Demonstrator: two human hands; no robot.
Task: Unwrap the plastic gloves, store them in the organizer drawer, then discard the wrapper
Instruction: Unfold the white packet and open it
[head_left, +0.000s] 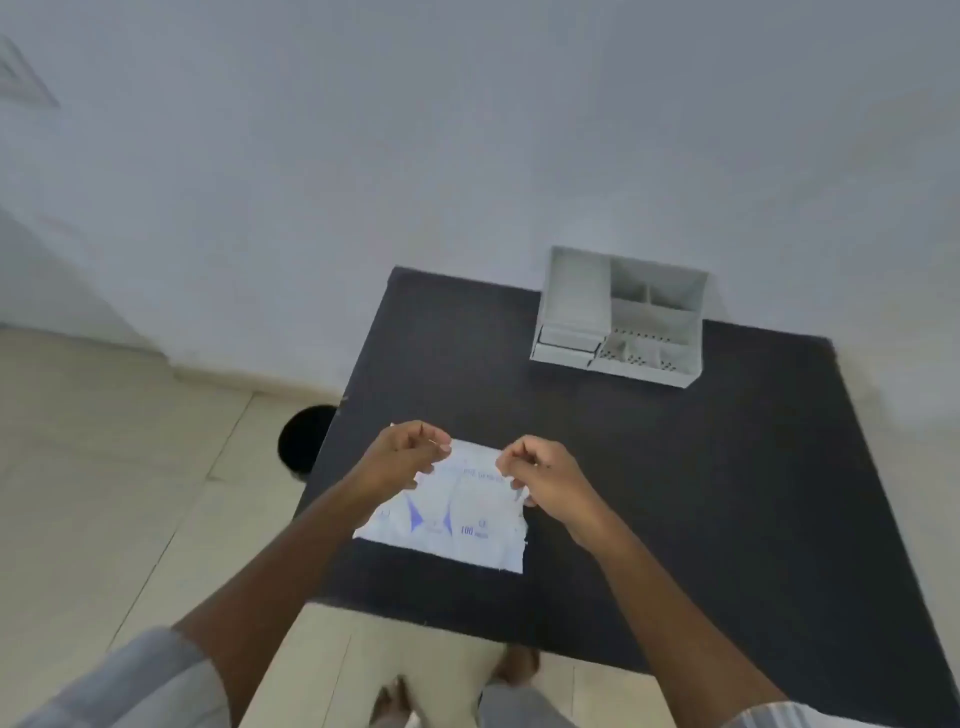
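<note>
At the far left, on the floor beside the worktop (675, 493), stands a dark round bin (306, 441), partly hidden. The left hand (400, 457) pinches the far left corner of the glove packet (457, 514). The packet lies flat near the front of the worktop, its long axis running left to right. The right hand (545, 478) pinches the far right corner, so the upper edge is stretched between both hands. I judge the packet is not yet opened. The organizer (618, 317) stands further right and back, well apart, nearer the right hand.
</note>
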